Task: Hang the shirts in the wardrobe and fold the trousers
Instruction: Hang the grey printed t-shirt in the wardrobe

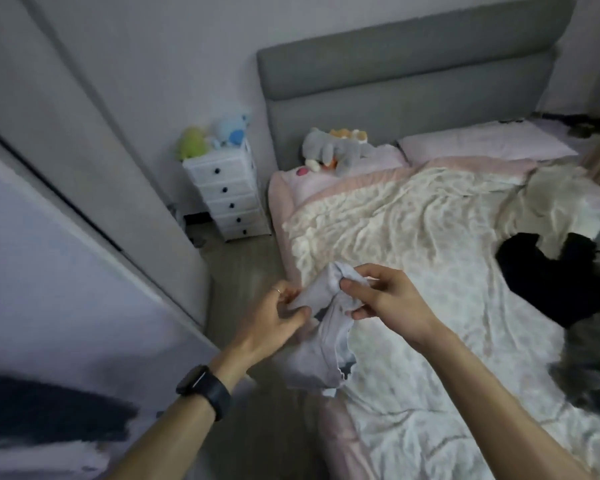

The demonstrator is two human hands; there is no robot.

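Left hand (278, 320), black wristwatch (205, 389) behind it, pinches one edge of a pale lilac thin fabric garment (323, 351). Right hand (385, 292) grips the bunched top, fingers curled. The cloth hangs between and below both hands. A crumpled black fabric garment (551, 278) lies well right of the right hand.
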